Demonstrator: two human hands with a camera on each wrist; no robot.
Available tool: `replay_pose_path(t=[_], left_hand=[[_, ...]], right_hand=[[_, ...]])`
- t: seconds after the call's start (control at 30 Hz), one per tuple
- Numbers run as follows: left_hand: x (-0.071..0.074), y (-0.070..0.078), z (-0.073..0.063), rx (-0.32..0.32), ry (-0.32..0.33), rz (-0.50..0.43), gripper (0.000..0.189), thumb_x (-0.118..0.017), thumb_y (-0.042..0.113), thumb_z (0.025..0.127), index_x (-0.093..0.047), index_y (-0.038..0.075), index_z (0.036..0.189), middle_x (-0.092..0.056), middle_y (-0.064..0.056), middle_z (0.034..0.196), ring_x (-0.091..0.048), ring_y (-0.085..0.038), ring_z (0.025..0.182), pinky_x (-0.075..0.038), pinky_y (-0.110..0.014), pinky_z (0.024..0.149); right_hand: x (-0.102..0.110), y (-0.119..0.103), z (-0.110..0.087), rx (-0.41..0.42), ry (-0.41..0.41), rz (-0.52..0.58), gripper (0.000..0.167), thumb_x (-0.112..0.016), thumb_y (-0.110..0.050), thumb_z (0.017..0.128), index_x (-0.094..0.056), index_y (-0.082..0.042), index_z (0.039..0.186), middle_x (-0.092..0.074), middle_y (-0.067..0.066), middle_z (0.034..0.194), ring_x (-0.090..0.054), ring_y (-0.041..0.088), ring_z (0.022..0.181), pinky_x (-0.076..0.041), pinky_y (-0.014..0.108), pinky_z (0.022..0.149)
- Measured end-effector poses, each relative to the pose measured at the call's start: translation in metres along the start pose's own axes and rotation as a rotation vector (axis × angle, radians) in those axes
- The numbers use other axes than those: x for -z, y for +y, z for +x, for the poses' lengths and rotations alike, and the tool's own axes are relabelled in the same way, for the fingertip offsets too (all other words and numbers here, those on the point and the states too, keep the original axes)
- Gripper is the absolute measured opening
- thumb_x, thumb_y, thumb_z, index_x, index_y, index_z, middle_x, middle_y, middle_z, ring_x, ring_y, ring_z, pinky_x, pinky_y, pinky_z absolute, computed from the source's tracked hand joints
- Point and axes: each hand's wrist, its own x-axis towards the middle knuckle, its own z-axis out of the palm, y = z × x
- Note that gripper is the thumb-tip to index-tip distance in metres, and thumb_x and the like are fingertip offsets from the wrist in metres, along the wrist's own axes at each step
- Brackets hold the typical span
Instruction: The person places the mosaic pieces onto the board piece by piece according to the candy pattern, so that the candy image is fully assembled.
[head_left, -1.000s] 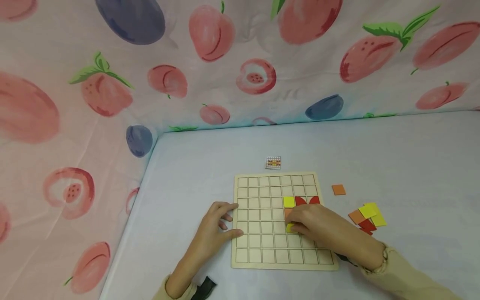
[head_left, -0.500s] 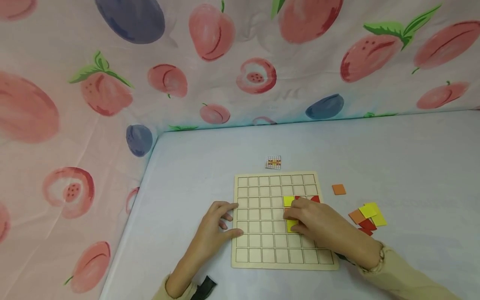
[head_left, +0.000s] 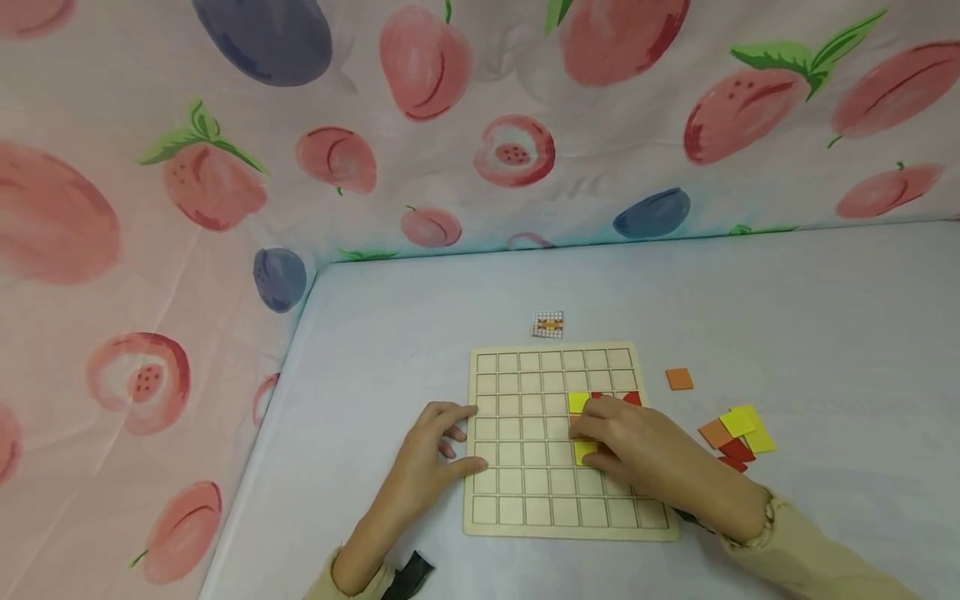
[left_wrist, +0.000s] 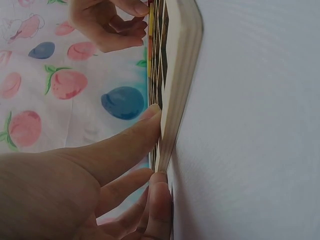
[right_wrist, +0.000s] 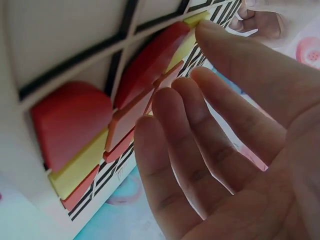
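Observation:
A wooden grid board (head_left: pixel 517 483) lies on the white table. My left hand (head_left: pixel 431 446) rests at its left edge, the thumb on top and other fingertips against the side. Over the board's right part, my right hand (head_left: pixel 637 437) touches a yellow square tile (head_left: pixel 584 453) with its thumb; the tile sits in a cell. Its other fingers extend loosely over the tiles in the right wrist view. Another yellow tile (head_left: pixel 578 402) and red curved pieces (right_wrist: pixel 72 125) lie in cells. An orange tile (right_wrist: pixel 127 117) is partly hidden by the fingers in the head view.
A small printed pattern card (head_left: pixel 548 324) lies behind the board. To the right are a single orange tile (head_left: pixel 679 379) and a loose pile of yellow, orange and red pieces (head_left: pixel 738 423). A fruit-print cloth (head_left: pixel 420 167) stands along the back and left.
My right thumb has drawn back slightly and more of the lower yellow tile shows, flat in its cell. The right fingers have shifted up a little. The left hand stays in place.

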Motion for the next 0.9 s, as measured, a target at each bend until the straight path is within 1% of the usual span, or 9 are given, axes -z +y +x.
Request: replay_pose_path(t=[0.1, 0.23, 0.33, 0.43, 0.57, 0.63, 0.73, 0.83, 0.9], left_hand=[[0.0, 0.0, 0.0, -0.001, -0.002, -0.002, 0.064, -0.086, 0.013, 0.075, -0.06, 0.01, 0.134, -0.053, -0.006, 0.129, -0.054, -0.013, 0.085, -0.051, -0.023, 0.074], [0.001, 0.0, 0.0, -0.002, -0.002, -0.009, 0.064, -0.086, 0.013, 0.075, -0.06, 0.01, 0.134, -0.053, -0.006, 0.129, -0.054, -0.013, 0.085, -0.051, -0.023, 0.074], [0.001, 0.0, 0.0, -0.003, -0.006, -0.01, 0.064, -0.086, 0.014, 0.075, -0.06, 0.01, 0.134, -0.052, -0.006, 0.13, -0.053, -0.013, 0.086, -0.051, -0.023, 0.074], [0.001, 0.0, -0.001, -0.001, -0.01, -0.009, 0.064, -0.086, 0.014, 0.076, -0.06, 0.01, 0.134, -0.052, -0.006, 0.13, -0.053, -0.013, 0.086, -0.051, -0.023, 0.074], [0.001, 0.001, -0.001, -0.002, -0.007, -0.008, 0.064, -0.086, 0.014, 0.076, -0.06, 0.01, 0.134, -0.052, -0.006, 0.129, -0.053, -0.014, 0.086, -0.051, -0.023, 0.074], [0.001, 0.001, -0.001, -0.003, -0.004, -0.009, 0.064, -0.086, 0.013, 0.076, -0.06, 0.01, 0.134, -0.052, -0.006, 0.129, -0.053, -0.014, 0.086, -0.051, -0.023, 0.074], [0.001, 0.002, -0.001, -0.005, -0.001, -0.01, 0.064, -0.086, 0.013, 0.076, -0.06, 0.01, 0.134, -0.052, -0.006, 0.129, -0.054, -0.014, 0.087, -0.051, -0.023, 0.074], [0.001, 0.002, -0.001, -0.006, -0.003, -0.011, 0.064, -0.086, 0.012, 0.076, -0.06, 0.009, 0.134, -0.052, -0.006, 0.13, -0.054, -0.014, 0.087, -0.051, -0.023, 0.074], [0.001, 0.001, -0.001, -0.005, -0.004, -0.013, 0.064, -0.086, 0.013, 0.076, -0.06, 0.009, 0.134, -0.052, -0.006, 0.13, -0.053, -0.014, 0.087, -0.051, -0.023, 0.074]], right_hand=[[0.002, 0.003, -0.002, -0.005, 0.002, 0.031, 0.025, -0.082, -0.018, 0.082, -0.072, -0.016, 0.105, -0.061, -0.007, 0.101, -0.056, 0.008, 0.087, -0.054, 0.028, 0.074], [0.008, 0.007, -0.007, 0.0, 0.039, 0.034, 0.025, -0.082, -0.018, 0.082, -0.072, -0.018, 0.105, -0.062, -0.006, 0.104, -0.058, 0.009, 0.09, -0.055, 0.028, 0.074], [0.013, 0.011, -0.01, 0.014, 0.077, 0.003, 0.025, -0.083, -0.019, 0.081, -0.072, -0.018, 0.103, -0.062, -0.006, 0.103, -0.057, 0.008, 0.089, -0.055, 0.026, 0.073], [0.017, 0.015, -0.014, 0.026, 0.103, -0.018, 0.023, -0.085, -0.02, 0.079, -0.072, -0.018, 0.097, -0.06, -0.008, 0.096, -0.052, 0.005, 0.082, -0.052, 0.022, 0.067], [0.021, 0.022, -0.019, 0.021, 0.124, -0.055, 0.025, -0.087, -0.018, 0.076, -0.071, -0.019, 0.095, -0.061, -0.009, 0.095, -0.055, 0.006, 0.082, -0.054, 0.023, 0.067], [0.023, 0.026, -0.022, 0.002, 0.121, -0.065, 0.029, -0.088, -0.017, 0.074, -0.072, -0.018, 0.099, -0.062, -0.008, 0.097, -0.057, 0.008, 0.084, -0.055, 0.024, 0.067], [0.027, 0.032, -0.026, -0.029, 0.104, -0.069, 0.033, -0.088, -0.015, 0.074, -0.073, -0.017, 0.103, -0.062, -0.008, 0.098, -0.056, 0.008, 0.084, -0.055, 0.024, 0.067], [0.03, 0.037, -0.029, -0.068, 0.08, -0.054, 0.031, -0.086, -0.015, 0.076, -0.073, -0.017, 0.104, -0.062, -0.007, 0.099, -0.054, 0.007, 0.085, -0.055, 0.024, 0.068], [0.032, 0.04, -0.031, -0.09, 0.068, -0.048, 0.031, -0.085, -0.016, 0.077, -0.073, -0.017, 0.105, -0.062, -0.006, 0.101, -0.055, 0.009, 0.089, -0.056, 0.026, 0.071]])
